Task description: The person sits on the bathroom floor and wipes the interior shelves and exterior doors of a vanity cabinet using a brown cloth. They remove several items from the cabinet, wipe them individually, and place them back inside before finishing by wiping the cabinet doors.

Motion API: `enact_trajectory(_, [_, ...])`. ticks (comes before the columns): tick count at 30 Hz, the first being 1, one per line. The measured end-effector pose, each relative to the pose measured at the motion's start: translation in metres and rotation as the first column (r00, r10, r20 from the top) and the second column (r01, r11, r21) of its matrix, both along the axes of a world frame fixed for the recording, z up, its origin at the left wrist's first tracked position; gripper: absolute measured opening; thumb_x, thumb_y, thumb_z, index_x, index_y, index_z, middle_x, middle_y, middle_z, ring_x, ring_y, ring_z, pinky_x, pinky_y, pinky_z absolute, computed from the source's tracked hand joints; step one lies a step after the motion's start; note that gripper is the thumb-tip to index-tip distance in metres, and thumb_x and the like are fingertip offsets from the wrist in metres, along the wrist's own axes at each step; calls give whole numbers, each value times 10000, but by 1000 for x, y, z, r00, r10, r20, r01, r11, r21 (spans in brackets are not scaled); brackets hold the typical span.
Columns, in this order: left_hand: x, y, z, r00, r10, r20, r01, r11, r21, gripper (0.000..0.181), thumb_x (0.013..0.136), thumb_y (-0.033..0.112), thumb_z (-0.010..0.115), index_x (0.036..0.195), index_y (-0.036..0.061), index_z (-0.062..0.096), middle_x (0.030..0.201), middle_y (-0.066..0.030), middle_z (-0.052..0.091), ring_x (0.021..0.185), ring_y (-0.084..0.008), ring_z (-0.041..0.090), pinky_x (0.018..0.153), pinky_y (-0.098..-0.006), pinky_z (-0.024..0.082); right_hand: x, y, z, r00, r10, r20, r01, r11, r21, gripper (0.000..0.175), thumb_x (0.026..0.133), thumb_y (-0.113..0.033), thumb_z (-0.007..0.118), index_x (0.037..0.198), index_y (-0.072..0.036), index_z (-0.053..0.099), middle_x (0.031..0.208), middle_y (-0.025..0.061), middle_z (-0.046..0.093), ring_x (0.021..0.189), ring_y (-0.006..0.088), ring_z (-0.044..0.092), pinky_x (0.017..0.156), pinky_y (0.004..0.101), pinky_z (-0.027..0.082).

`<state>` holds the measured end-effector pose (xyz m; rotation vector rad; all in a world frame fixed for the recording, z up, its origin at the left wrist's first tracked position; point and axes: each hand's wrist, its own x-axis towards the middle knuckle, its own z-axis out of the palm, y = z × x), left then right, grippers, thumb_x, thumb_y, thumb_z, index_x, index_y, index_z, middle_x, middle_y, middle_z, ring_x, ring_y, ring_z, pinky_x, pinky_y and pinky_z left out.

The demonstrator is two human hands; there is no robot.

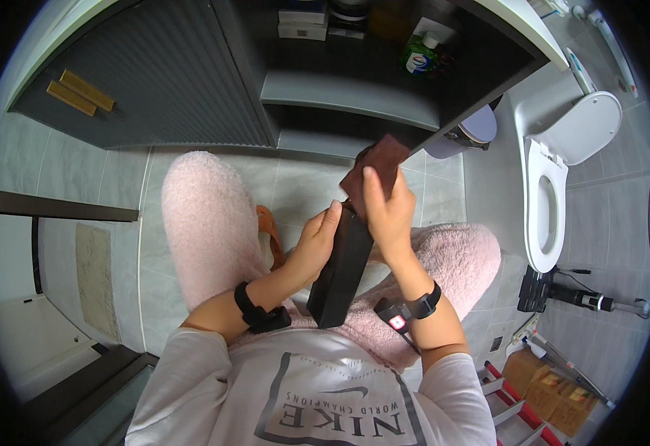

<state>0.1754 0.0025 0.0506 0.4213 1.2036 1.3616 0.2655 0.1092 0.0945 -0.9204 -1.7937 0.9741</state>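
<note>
A long black box (340,270) stands on a slant above my lap, and my left hand (315,240) grips its side near the upper end, thumb along the edge. My right hand (389,214) is closed on a dark reddish-brown cloth (381,167), its thumb lying over it. The cloth's lower part meets the top corner of the black box; whether the cloth touches the inside of the box is hidden. Both wrists wear black straps.
Ahead is a dark cabinet with an open shelf (352,103), small boxes (302,25) and a green bottle (420,56). A lidded bin (464,134) and a toilet (546,217) are at the right; a folded step ladder (517,410) and cardboard boxes (553,390) lie lower right.
</note>
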Motion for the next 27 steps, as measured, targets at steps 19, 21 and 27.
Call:
enact_trajectory(19, [-74, 27, 31, 779, 570, 261, -622, 755, 209, 648, 1031, 555, 280, 1254, 5, 540, 1128, -152, 646, 959, -208, 647, 835, -351, 568, 19, -33, -20, 621, 762, -181, -781, 584, -223, 773, 798, -7, 659, 1506, -63, 355, 1600, 178, 201, 1445, 293, 303, 1167, 385, 236])
enact_trajectory(21, [-70, 27, 34, 800, 549, 240, -598, 758, 261, 503, 1042, 427, 348, 1246, 6, 533, 1173, -153, 633, 1018, -212, 643, 894, -321, 543, 14, -36, -23, 660, 680, -321, -752, 595, -284, 729, 768, 33, 666, 1453, -97, 453, 1587, 193, 221, 1446, 304, 301, 1155, 389, 262])
enact_trajectory(27, [-63, 24, 48, 754, 648, 106, -655, 754, 54, 613, 1010, 596, 331, 1073, 40, 582, 980, -105, 664, 817, -180, 662, 725, -308, 565, 11, -27, -24, 741, 671, -23, -671, 740, -33, 732, 650, 39, 700, 1352, -129, 579, 1573, 219, 234, 1396, 387, 366, 1094, 408, 374])
